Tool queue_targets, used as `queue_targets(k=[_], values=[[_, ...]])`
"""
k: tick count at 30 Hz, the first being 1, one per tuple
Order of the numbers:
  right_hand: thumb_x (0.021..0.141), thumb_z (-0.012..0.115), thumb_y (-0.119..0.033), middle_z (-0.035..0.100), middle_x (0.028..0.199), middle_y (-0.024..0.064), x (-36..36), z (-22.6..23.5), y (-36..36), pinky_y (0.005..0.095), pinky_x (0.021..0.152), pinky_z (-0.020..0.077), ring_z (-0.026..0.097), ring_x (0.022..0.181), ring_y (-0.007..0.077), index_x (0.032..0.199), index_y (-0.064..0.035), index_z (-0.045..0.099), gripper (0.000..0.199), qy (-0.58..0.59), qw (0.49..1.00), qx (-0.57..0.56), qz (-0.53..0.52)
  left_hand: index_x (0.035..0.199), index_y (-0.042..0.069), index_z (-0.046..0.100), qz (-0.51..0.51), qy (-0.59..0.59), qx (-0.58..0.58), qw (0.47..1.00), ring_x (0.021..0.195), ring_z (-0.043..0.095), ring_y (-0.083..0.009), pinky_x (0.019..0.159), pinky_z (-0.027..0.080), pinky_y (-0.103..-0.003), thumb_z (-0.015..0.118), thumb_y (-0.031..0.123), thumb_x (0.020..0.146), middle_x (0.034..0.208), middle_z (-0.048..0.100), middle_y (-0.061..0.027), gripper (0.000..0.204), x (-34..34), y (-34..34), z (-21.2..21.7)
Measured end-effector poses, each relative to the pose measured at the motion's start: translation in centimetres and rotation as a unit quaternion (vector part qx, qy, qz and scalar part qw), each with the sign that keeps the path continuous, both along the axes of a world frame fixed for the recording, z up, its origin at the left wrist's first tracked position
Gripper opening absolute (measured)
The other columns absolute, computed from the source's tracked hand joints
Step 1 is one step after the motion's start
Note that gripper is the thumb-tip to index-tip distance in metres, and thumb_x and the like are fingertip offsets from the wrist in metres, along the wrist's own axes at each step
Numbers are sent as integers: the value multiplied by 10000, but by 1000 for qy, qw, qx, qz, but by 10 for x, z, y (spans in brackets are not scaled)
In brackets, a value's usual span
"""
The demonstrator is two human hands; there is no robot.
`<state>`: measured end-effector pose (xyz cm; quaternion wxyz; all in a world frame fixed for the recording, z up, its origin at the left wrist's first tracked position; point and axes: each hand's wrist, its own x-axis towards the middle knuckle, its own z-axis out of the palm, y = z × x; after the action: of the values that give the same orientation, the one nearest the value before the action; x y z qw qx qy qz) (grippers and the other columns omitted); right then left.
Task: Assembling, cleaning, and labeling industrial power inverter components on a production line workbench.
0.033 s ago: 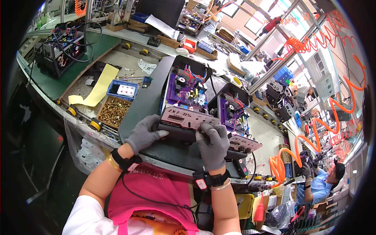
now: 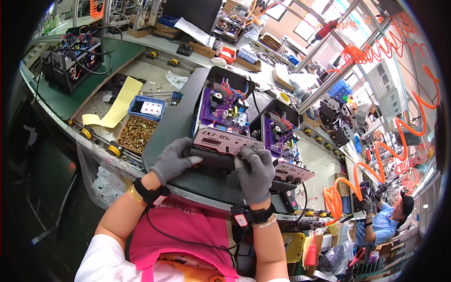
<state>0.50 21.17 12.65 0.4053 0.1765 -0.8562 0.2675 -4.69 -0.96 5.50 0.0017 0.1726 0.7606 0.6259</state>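
An open-topped welding machine with purple circuit boards and a white front panel stands tilted before me on a dark mat. My left hand, in a grey glove, is closed on the lower left corner of its front, the thumb lying along the black lower edge. Against the right part of the panel, my gloved right hand has its fingers pinched together; whatever lies between them is hidden. Close on the right is a second welding machine of the same kind, black knobs on its panel.
Left of the mat are a box of brass fittings, a blue tray and a yellow paper strip. Another unit stands far left. An orange coiled hose hangs at right, near a co-worker.
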Motion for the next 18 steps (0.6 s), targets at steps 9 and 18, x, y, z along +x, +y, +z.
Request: queue_targets(k=[9, 18], values=[[708, 778, -77, 549, 809, 72, 2, -16, -8, 352, 616, 503, 590, 708, 244, 973, -87, 696, 277, 78, 990, 88, -83, 1086, 33, 599, 13, 8, -40, 999, 700, 519, -121, 661, 464, -283, 771, 244, 772, 838, 554, -47, 416, 2, -1, 4], [711, 777, -55, 523, 800, 56, -4, -20, -5, 334, 557, 482, 560, 691, 229, 979, -80, 678, 286, 110, 989, 79, -60, 1073, 23, 578, -40, -39, 23, 998, 669, 508, -90, 608, 442, -245, 759, 209, 792, 774, 564, -7, 383, 1, -2, 9]])
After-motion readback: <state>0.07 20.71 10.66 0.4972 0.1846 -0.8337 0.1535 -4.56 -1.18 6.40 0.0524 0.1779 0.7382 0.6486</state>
